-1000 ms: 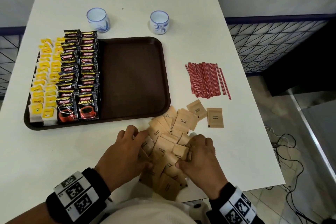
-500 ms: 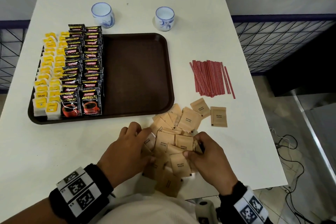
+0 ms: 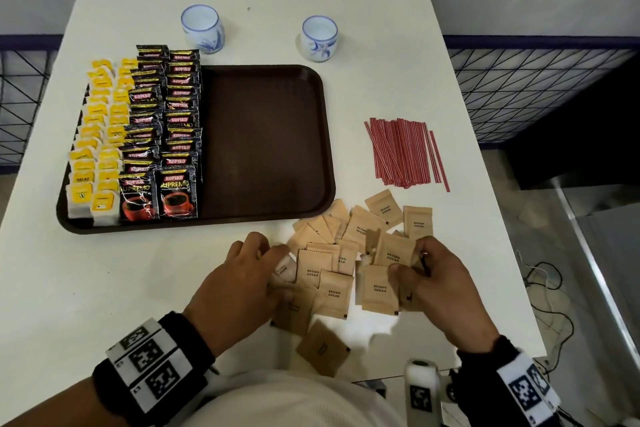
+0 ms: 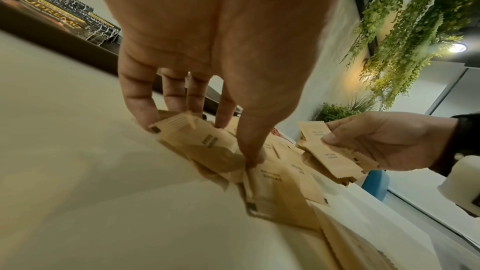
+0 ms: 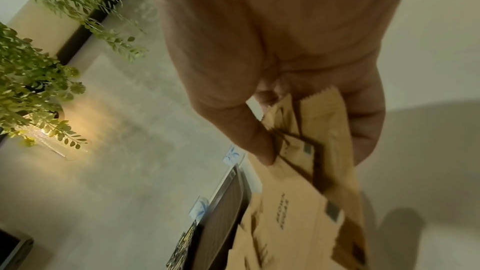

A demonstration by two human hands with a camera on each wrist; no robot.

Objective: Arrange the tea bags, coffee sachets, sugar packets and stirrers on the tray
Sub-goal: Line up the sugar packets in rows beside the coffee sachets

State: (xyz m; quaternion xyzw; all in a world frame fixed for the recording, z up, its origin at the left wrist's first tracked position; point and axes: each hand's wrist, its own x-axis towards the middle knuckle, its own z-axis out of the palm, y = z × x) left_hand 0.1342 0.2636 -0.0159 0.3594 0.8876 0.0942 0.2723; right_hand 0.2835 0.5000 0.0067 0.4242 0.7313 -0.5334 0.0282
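Note:
A dark brown tray [image 3: 270, 149] holds rows of yellow tea bags [image 3: 100, 135] and black coffee sachets [image 3: 166, 128] along its left side. Brown sugar packets [image 3: 360, 229] lie in a loose pile on the white table in front of the tray. My left hand [image 3: 242, 284] pinches packets [image 4: 207, 145] at the pile's left edge between thumb and fingers. My right hand [image 3: 429, 281] holds a small stack of sugar packets [image 5: 306, 141] lifted just above the pile. Red stirrers [image 3: 401, 152] lie in a bundle to the right of the tray.
Two white-and-blue cups [image 3: 202, 28] [image 3: 318, 38] stand behind the tray. The table's [image 3: 104, 288] near edge runs just under my wrists, and one packet [image 3: 322, 347] overhangs it. A dark mesh railing [image 3: 526, 87] and floor with cables lie to the right.
My right hand has lifted and moved right with a stack of packets, away from the left hand. The pile has spread out between the hands.

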